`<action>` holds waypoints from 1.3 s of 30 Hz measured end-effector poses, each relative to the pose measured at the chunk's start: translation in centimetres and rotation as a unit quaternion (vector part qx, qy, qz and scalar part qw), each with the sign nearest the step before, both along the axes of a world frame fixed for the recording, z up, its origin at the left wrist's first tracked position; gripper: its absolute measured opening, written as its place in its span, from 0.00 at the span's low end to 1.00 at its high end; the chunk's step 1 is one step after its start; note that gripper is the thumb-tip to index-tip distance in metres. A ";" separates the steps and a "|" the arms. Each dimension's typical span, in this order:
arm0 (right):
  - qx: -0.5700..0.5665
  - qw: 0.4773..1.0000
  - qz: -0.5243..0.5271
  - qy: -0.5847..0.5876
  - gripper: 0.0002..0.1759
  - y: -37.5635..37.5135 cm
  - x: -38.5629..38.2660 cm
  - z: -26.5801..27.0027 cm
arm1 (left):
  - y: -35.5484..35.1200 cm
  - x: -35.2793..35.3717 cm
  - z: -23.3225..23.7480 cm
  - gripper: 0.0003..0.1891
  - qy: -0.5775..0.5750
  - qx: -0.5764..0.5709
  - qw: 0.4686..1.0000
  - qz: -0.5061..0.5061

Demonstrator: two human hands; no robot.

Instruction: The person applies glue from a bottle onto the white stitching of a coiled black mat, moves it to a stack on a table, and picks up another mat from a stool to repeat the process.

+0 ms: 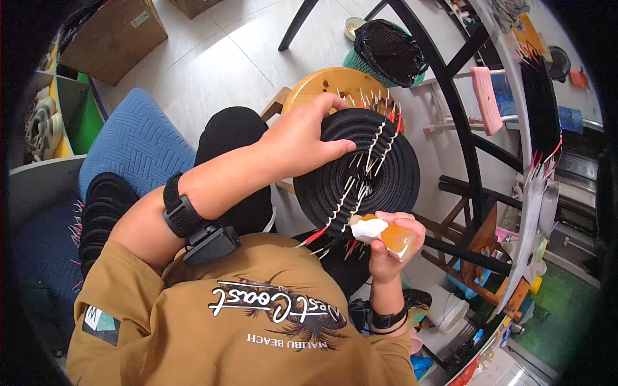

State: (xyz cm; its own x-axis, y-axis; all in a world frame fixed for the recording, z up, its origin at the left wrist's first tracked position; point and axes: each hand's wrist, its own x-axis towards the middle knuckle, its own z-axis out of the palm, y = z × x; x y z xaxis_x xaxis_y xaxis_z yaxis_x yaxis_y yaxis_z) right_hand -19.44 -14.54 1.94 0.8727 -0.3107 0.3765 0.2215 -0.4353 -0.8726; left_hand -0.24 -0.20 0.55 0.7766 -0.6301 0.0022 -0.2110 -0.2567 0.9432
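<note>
pale floor [187, 71], coil [404, 168] under left grip [312, 145]

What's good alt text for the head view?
A person's left hand grips a thick black coil with white and red strands, beside a round wooden stool top; the right hand holds an amber-and-white object near the coil's edge. A blue textured cushion and a green bin lined with black plastic are nearby.

Coil [399, 170] over stool [306, 90], bin [353, 61] behind, box [112, 40] back left
</note>
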 end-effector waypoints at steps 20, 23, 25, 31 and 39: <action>0.009 1.000 0.009 -0.011 0.31 0.2 0.0 -0.3 | 0.1 0.0 -0.3 0.26 0.004 -0.002 1.000 -0.006; -0.015 1.000 0.017 -0.001 0.31 0.1 -0.1 -0.3 | 0.0 0.0 -0.1 0.26 0.000 0.009 1.000 -0.004; -0.019 1.000 0.015 -0.008 0.31 -0.1 -0.1 -0.2 | 0.0 0.0 0.0 0.26 0.024 0.008 1.000 -0.013; 0.010 1.000 -0.003 -0.006 0.31 -0.4 -0.4 -0.4 | 0.1 0.0 -0.1 0.26 0.031 -0.001 0.999 -0.013; 0.013 1.000 -0.015 0.004 0.32 -0.2 -0.3 -0.3 | -0.1 0.0 -0.6 0.26 0.027 -0.013 1.000 -0.005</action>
State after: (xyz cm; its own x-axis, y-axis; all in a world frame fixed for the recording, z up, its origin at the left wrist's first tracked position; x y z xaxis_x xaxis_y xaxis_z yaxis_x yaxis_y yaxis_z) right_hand -19.76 -14.77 1.67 0.8658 -0.3471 0.3605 0.2008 -0.4188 -0.8856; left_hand -0.20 -0.26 -0.04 0.7699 -0.6378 -0.0222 -0.1627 -0.2298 0.9595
